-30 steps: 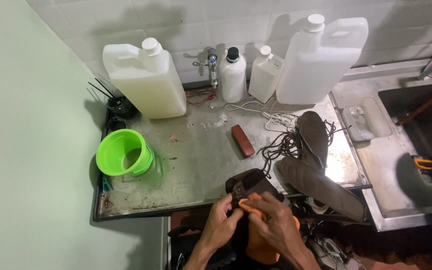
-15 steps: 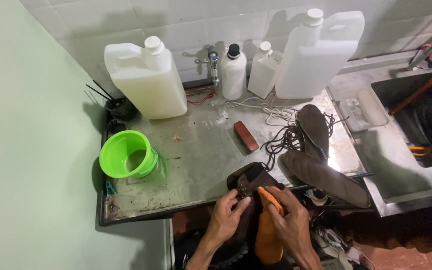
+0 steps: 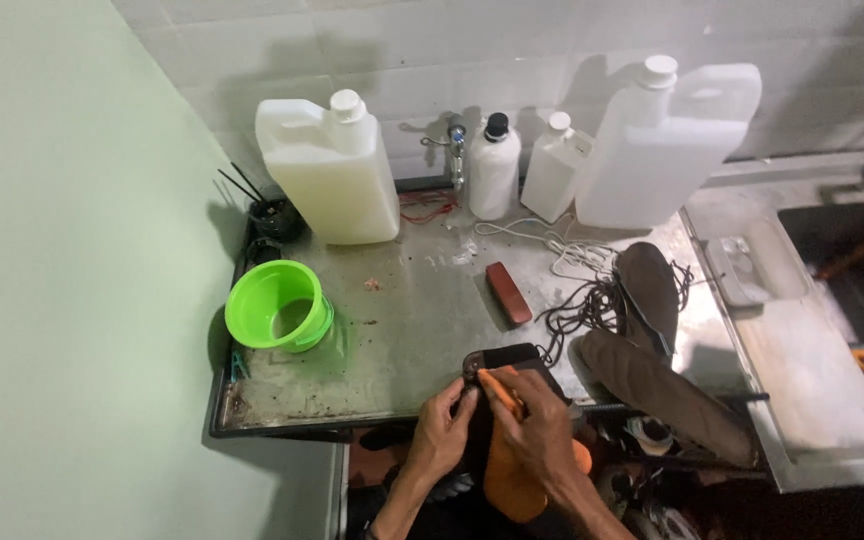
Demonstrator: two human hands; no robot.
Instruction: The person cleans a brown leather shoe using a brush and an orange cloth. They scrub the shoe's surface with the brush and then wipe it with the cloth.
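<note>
Both hands work at the front edge of the metal bench (image 3: 402, 340), near its middle. The left hand (image 3: 442, 435) has its fingers curled around the near side of a dark brown boot (image 3: 500, 362), thumb and fingertips pinching at the boot's top rim. The right hand (image 3: 537, 430) is closed over an orange cloth (image 3: 507, 478), pressing its upper end against the boot's opening; the rest of the cloth hangs below the bench edge under the palm. The two hands touch at the fingertips.

Most of the boot is covered by the hands, and its lower part drops out of sight below the bench edge, so its sole cannot be made out. What lies in the dark space under the bench is hard to tell.

Just right of the hands, two brown insoles (image 3: 652, 375) lie near the front right corner with a tangle of dark laces (image 3: 577, 305) beside them. A small brown block (image 3: 508, 293) sits at mid-bench. A green bucket (image 3: 277, 305) stands by the left edge, and white jugs (image 3: 337, 170) line the back edge.
</note>
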